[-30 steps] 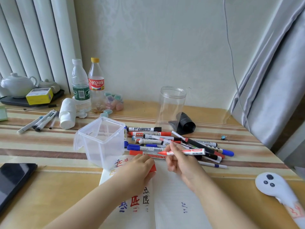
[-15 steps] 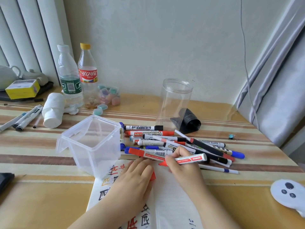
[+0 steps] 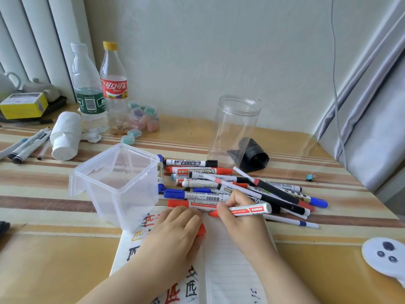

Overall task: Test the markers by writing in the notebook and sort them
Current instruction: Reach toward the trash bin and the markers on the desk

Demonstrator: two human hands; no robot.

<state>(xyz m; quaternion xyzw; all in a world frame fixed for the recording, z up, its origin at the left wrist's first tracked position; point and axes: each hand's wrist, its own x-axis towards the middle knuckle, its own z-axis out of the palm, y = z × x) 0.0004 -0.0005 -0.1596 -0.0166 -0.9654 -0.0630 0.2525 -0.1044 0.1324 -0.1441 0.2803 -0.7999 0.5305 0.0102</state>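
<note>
One red marker point(image 3: 247, 210) lies crosswise in our right hand point(image 3: 243, 224), tip leftward above the notebook point(image 3: 228, 270). Our left hand point(image 3: 175, 233) grips its red cap point(image 3: 202, 229).

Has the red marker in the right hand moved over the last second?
Yes. The red marker has come down toward the notebook, nearer the pile's lowest red marker.

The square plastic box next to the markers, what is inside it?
The square plastic box looks empty: through its clear walls only the striped table shows. Its near lower corner overlaps the notebook, hiding part of the page beneath.
</note>
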